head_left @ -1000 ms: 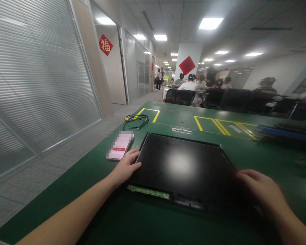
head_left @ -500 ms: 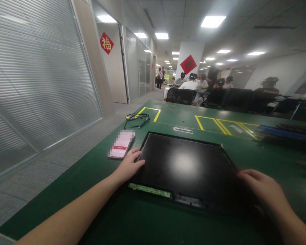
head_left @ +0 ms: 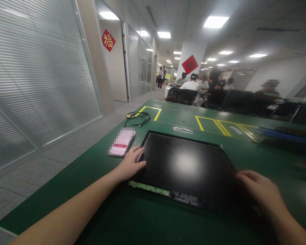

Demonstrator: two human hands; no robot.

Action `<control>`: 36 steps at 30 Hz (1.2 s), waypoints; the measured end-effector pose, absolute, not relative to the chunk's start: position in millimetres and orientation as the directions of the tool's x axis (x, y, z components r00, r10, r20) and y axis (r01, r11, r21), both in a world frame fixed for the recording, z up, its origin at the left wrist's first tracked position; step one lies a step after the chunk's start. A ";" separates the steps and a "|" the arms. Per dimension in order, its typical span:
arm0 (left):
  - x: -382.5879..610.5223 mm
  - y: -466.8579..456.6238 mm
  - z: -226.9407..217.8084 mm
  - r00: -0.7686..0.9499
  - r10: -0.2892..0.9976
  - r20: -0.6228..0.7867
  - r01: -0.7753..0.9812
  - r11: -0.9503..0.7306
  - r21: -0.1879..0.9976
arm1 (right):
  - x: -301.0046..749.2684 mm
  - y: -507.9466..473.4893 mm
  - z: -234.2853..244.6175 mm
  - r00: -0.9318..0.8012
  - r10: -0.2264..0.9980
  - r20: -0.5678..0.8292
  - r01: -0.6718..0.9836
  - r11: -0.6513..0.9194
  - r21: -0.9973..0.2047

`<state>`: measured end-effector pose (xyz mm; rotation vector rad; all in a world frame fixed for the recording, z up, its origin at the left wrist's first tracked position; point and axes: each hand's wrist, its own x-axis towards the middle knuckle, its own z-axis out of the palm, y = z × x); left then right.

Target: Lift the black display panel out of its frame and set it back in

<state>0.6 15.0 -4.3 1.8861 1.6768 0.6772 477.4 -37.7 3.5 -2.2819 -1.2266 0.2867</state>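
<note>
Both bare forearms reach forward to the panel (head_left: 186, 166), one at each side. The left hand (head_left: 131, 164) lies palm down at the panel's near left corner, fingers (head_left: 140, 164) loosely spread and resting over its edge. The right hand (head_left: 257, 190) lies at the near right corner, palm down, fingers curled slightly onto the rim. Neither hand is closed around anything.

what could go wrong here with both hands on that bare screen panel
1. The left hand and right hand rest on opposite edges of the black panel; uneven pressure might flex or crack it.
2. The green circuit strip along its near edge lies exposed and could get bumped or bent.
3. The phone lies right beside the left hand near the table edge; a nudge could push it off.
</note>
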 end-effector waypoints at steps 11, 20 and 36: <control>-25.9 -2.3 18.2 0.471 0.882 0.002 0.737 -0.395 0.548 | 475.7 -39.8 5.1 0.574 0.818 0.025 0.688 -0.466 -0.556; -31.5 2.9 21.1 0.593 0.805 -0.030 0.679 -0.479 0.557 | 472.0 -41.6 7.0 0.574 0.818 0.032 0.693 -0.464 -0.552; -30.7 -0.4 19.3 0.674 0.738 0.042 0.601 -0.581 0.549 | 470.0 -41.7 7.1 0.558 0.828 0.059 0.707 -0.438 -0.555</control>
